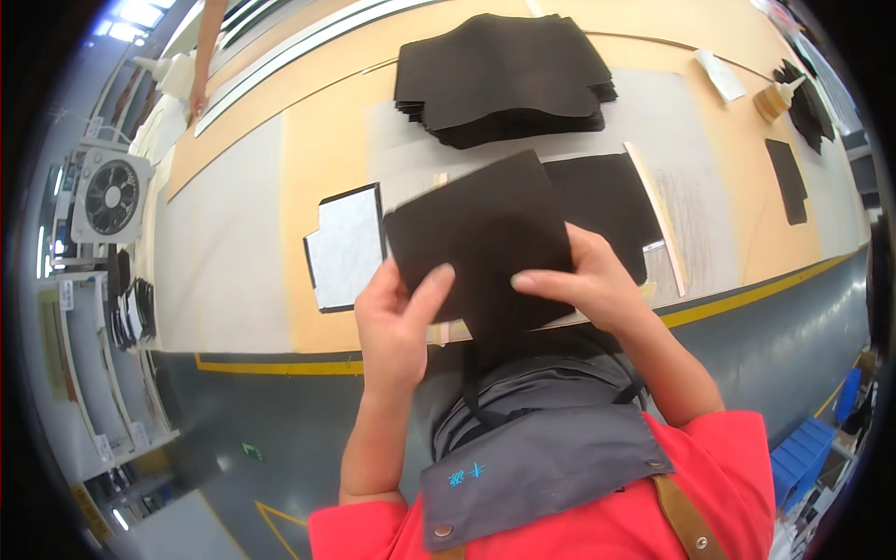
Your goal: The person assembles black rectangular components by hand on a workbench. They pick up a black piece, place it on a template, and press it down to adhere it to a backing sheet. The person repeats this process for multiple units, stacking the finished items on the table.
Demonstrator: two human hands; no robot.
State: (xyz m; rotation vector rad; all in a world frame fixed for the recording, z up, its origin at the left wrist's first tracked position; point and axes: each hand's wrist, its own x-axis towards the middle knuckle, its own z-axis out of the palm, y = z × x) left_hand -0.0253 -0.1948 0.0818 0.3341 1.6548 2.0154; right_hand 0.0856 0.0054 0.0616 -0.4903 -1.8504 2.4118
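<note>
A black flat panel (pixel 485 224), of leather-like sheet, is held up in front of me over the table's near edge, tilted. My left hand (pixel 397 313) grips its left side with the thumb on the near face. On the opposite side my right hand (pixel 597 280) does the same, thumb pointing inward; the fingers behind the panel are hidden. Behind it to the right lies another black piece (pixel 607 191), partly covered, against a pale strip (pixel 658 224). To the left, a white-faced piece (pixel 345 247) with black edges rests on the table.
Beyond the panel stands a stack of black cut sheets (pixel 504 75). An amber bottle with a nozzle (pixel 777 100), a white packet (pixel 719 77) and a black strip (pixel 786 182) are at the right. Another person's arm (pixel 207 56) reaches in at far left, above a fan (pixel 114 196).
</note>
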